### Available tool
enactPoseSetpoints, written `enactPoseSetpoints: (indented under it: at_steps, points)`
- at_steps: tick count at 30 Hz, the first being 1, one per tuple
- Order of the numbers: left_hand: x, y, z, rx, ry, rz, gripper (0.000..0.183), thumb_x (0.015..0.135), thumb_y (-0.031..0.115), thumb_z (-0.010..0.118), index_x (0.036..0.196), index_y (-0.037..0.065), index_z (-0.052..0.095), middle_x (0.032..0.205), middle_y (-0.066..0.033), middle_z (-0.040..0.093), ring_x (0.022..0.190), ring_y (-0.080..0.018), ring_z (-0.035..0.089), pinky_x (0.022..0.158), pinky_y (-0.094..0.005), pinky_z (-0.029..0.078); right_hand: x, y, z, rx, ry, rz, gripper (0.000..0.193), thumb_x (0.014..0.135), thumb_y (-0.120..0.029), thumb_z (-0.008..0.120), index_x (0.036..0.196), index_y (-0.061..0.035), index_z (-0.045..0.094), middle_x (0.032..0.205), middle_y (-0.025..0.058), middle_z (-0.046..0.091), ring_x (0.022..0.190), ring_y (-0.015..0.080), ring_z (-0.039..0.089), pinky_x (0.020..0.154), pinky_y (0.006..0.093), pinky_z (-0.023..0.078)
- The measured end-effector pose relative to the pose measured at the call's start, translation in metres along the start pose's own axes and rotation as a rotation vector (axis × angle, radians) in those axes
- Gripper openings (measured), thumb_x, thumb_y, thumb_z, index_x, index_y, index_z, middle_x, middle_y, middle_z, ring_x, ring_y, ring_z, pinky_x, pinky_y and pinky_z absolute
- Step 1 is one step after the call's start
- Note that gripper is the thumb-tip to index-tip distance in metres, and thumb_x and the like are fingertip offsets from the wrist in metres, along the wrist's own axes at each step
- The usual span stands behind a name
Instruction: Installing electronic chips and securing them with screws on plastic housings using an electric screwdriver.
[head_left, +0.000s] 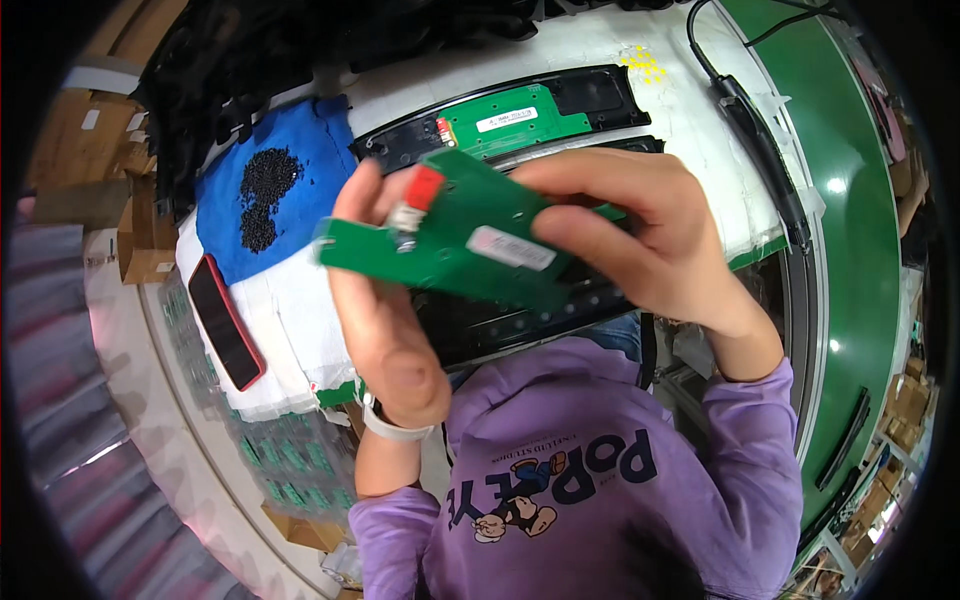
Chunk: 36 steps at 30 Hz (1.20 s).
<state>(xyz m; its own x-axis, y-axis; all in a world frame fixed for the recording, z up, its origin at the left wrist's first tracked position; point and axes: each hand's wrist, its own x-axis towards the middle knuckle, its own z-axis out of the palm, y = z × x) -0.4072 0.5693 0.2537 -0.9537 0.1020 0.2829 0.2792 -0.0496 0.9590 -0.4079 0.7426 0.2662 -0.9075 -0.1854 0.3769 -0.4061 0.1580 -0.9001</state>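
A green circuit board [440,262] with a white label and a red-and-white connector is held up, tilted, in front of my body. My right hand [640,225] pinches its right end between thumb and fingers. At its left end my left hand [385,335] grips it, the fingers partly hidden behind the board. Beneath it lies a black plastic panel [470,325], mostly covered by the board and my hands. Farther back, another black panel [590,95] holds a second green circuit board [520,115] with its own label and red connector.
Small black screws or similar bits [265,195] are heaped on a blue cloth [225,190] at the left, near a red-edged phone [225,320]. Yellow bits [642,65] lie at the back of the white cloth [740,180]. A corded black power screwdriver [765,150] lies at the right.
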Motion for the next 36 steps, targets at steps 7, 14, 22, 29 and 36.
enactPoseSetpoints:
  at_steps: [7,14,22,29,36]
  points:
    - [-0.039,-0.031,-0.045,0.673,-0.375,0.477,0.083,0.057,0.035,0.080,0.122,0.001,0.041,0.121,-0.0189,0.044,0.110,-0.0386,0.045,0.091,-0.0468,0.038,-0.030,0.013,-0.008,-0.458,-0.316,-0.087,0.016,0.067,-0.001,0.064,0.082,0.0000,0.062,0.068,0.0086,0.056,0.069,0.0251,0.051,0.056,0.0355,0.043]
    - [-0.040,-0.034,-0.039,0.730,-0.403,0.407,0.072,0.056,0.020,0.079,0.116,-0.002,0.047,0.121,-0.0179,0.044,0.112,-0.0388,0.044,0.090,-0.0455,0.038,-0.035,0.020,-0.010,-0.420,-0.312,-0.084,0.026,0.059,0.007,0.064,0.085,0.0041,0.061,0.067,0.0103,0.054,0.067,0.0270,0.049,0.058,0.0360,0.042]
    - [-0.043,-0.035,-0.038,0.756,-0.418,0.398,0.072,0.057,0.021,0.079,0.116,-0.003,0.046,0.119,-0.0178,0.045,0.113,-0.0370,0.044,0.090,-0.0453,0.038,-0.037,0.007,-0.009,-0.674,-0.302,-0.064,0.028,0.058,0.002,0.069,0.085,-0.0006,0.062,0.073,0.0075,0.048,0.070,0.0245,0.050,0.058,0.0341,0.043]
    - [-0.040,-0.037,-0.035,0.765,-0.404,0.384,0.072,0.057,0.022,0.079,0.116,-0.003,0.046,0.118,-0.0178,0.047,0.110,-0.0369,0.046,0.089,-0.0434,0.039,-0.039,0.011,-0.010,-0.670,-0.191,0.025,0.036,0.051,-0.003,0.074,0.084,-0.0028,0.061,0.077,0.0068,0.045,0.072,0.0231,0.049,0.057,0.0328,0.042]
    - [-0.032,-0.020,-0.043,0.637,-0.398,0.356,0.058,0.060,0.024,0.077,0.106,-0.003,0.054,0.107,-0.0171,0.055,0.103,-0.0358,0.051,0.082,-0.0403,0.041,-0.030,0.005,-0.013,-0.660,-0.185,-0.034,0.034,0.051,-0.005,0.075,0.081,-0.0029,0.058,0.078,0.0072,0.045,0.074,0.0237,0.049,0.059,0.0336,0.042]
